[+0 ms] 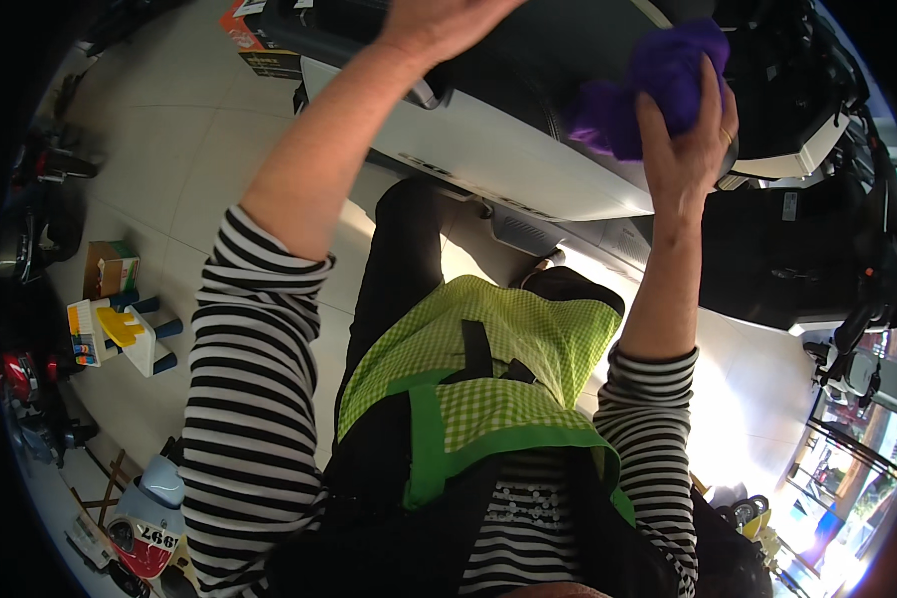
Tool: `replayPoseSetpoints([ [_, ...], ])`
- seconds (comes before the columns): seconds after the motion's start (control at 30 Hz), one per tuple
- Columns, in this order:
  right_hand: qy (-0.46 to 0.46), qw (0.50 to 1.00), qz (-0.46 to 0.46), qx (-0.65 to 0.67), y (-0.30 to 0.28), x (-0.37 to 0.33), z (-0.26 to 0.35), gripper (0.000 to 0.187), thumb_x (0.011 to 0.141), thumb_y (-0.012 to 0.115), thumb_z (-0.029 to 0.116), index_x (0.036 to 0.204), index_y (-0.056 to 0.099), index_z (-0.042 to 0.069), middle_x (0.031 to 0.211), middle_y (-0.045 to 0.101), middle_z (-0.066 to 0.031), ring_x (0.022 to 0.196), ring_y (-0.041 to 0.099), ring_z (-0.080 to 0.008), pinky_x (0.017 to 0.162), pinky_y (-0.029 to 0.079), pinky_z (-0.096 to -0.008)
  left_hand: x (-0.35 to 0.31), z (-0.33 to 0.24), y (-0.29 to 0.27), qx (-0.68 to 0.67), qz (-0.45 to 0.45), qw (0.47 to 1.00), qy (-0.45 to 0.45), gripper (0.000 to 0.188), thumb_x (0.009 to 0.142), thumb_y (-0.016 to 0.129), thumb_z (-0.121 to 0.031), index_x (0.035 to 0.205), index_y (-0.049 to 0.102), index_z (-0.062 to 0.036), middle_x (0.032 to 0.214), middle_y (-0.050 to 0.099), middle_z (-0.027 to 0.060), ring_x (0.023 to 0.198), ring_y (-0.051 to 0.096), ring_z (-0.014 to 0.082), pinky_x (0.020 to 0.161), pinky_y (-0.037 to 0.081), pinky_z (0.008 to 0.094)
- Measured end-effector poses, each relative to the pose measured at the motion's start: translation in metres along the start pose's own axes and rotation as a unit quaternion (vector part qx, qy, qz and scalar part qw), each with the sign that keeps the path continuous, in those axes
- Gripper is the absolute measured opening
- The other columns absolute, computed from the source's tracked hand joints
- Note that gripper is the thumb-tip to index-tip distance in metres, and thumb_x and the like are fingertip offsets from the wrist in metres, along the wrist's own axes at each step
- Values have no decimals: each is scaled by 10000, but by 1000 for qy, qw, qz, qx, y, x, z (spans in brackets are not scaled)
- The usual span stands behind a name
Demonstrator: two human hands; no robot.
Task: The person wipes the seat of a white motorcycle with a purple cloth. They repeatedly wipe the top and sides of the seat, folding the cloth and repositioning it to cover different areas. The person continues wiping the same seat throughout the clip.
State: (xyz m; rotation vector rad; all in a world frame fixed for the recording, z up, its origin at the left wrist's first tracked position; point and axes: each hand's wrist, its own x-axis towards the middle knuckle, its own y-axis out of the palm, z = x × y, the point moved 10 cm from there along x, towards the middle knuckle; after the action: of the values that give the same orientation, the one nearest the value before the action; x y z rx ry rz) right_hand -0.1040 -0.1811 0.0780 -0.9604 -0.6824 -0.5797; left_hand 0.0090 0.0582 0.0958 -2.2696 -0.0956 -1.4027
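My right hand (696, 140) is closed on a bunched purple cloth (673, 85) and presses it against the front part of a black seat (528, 60). The seat belongs to a scooter whose white side panel (498, 157) runs across in front of me. A ring shows on one finger of that hand. Farther left, my left hand (439, 28) reaches over the scooter's rear part, near a grab rail (425, 94). The top edge of the picture cuts off most of its fingers, so its grip is hidden.
Black panels of another vehicle (797, 239) stand close on the right. An orange and black box (261, 40) sits behind the scooter. On the tiled floor at left are a small yellow-and-white stool (135, 334) and a cardboard box (108, 269). More scooters line the left side.
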Motion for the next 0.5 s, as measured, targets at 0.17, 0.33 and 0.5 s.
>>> replayPoseSetpoints([
  [0.17, -45, 967, 199, -152, 92, -5, -12, 730, 831, 682, 555, 1444, 472, 220, 1461, 422, -195, 1413, 292, -451, 1103, 303, -592, 4, -60, 66, -55, 1, 994, 99, 460, 847, 686, -320, 1237, 613, -87, 1165, 593, 167, 1144, 549, 331, 944, 430, 455],
  [0.33, -60, 967, 244, -45, 97, -19, -37, 689, 750, 815, 380, 1335, 550, 129, 1345, 505, -149, 1279, 452, -328, 1021, 410, -473, -24, -74, 177, 94, 232, 966, 69, 635, 863, 460, -760, 1214, 690, -284, 1333, 589, 32, 1213, 566, 255, 997, 389, 524],
  [0.5, 30, 926, 317, 204, 68, -15, -67, 517, 826, 733, 65, 1321, 587, 47, 1326, 577, -87, 1167, 570, -203, 987, 457, -329, -28, -63, 185, 94, 209, 972, 46, 640, 832, 471, -797, 1198, 693, -320, 1218, 654, 6, 1145, 607, 241, 944, 424, 467],
])
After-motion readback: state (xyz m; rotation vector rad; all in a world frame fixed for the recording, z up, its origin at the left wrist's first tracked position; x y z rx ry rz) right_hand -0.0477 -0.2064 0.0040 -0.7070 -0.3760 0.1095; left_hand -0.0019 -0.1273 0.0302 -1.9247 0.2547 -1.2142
